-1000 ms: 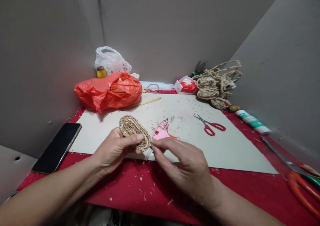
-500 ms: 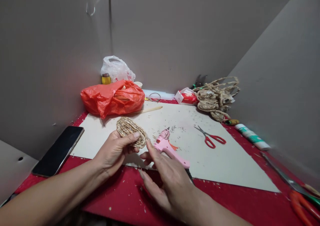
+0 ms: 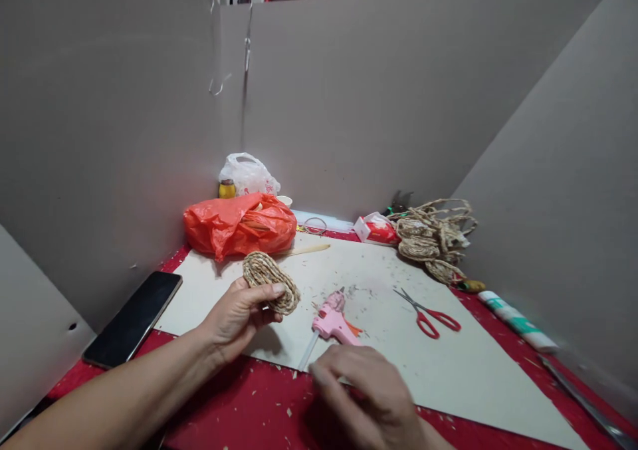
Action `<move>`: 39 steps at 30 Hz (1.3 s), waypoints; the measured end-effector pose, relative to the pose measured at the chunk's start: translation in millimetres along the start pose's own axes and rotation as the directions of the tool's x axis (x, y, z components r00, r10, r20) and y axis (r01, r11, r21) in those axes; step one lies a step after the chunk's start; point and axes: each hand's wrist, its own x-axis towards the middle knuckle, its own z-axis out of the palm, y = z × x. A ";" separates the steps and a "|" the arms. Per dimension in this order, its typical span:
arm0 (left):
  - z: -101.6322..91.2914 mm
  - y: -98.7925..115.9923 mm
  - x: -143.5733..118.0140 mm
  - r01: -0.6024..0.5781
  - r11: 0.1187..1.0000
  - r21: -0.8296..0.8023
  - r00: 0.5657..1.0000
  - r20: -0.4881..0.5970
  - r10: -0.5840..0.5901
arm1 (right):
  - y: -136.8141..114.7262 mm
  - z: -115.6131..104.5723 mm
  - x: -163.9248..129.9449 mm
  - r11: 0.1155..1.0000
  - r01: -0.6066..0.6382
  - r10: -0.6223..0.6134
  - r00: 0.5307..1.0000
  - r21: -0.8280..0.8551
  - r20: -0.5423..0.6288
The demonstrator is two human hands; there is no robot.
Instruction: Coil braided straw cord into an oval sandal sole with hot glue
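Note:
My left hand (image 3: 244,314) is closed on an oval coil of braided straw rope (image 3: 269,284), raised over the near left part of a white board (image 3: 428,370). The thumb presses on the coil's near end. My right hand (image 3: 369,393), somewhat blurred, is at the board's front edge with its fingers loosely bent and apart, nothing visible in them. Just beyond it lies a pink glue gun (image 3: 331,320) with a clear glue stick (image 3: 310,350) out of its back; the hand covers part of the handle from view.
Red-handled scissors (image 3: 428,314) lie on the board at right. Behind are an orange plastic bag (image 3: 239,227), a tissue pack (image 3: 376,229) and a heap of straw rope (image 3: 431,237). A phone (image 3: 132,320) lies left; a white-green roll (image 3: 518,320) lies right. Grey panels (image 3: 339,104) surround the table.
My right hand has moved away from the straw coil, down toward the table's front edge. The left hand still holds the coil. The view has tilted up, showing shelves beyond the panel.

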 end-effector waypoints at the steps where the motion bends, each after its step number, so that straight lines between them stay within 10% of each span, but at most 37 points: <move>1: 0.1 -0.8 -0.3 0.006 1.000 0.010 1.000 0.028 -0.007 | 0.1 -5.1 2.7 0.994 -0.100 0.103 0.992 0.041 -0.075; 4: 1.7 -4.8 -2.0 0.032 0.997 0.068 0.992 0.116 -0.040 | 4.2 -16.0 10.2 0.885 -0.405 0.450 0.872 0.230 -0.192; 7: 3.6 -9.6 -4.1 0.073 0.984 0.164 0.968 0.226 -0.109 | 11.5 -16.7 15.1 0.748 -0.549 0.609 0.792 0.373 -0.055; 15: 6.1 -20.8 -5.6 0.046 0.913 0.406 0.898 0.384 -0.216 | 11.9 -2.0 17.2 0.816 -0.465 0.383 0.880 0.344 0.281; 27: 0.2 -21.1 1.4 0.046 0.960 0.275 0.938 0.318 -0.136 | 30.7 0.2 12.6 0.378 -0.524 0.549 0.791 0.763 0.271; 39: -6.4 -23.0 -0.1 0.276 0.950 0.146 0.840 0.444 -0.312 | 37.2 -4.8 15.8 0.294 -0.554 0.383 0.815 0.779 0.435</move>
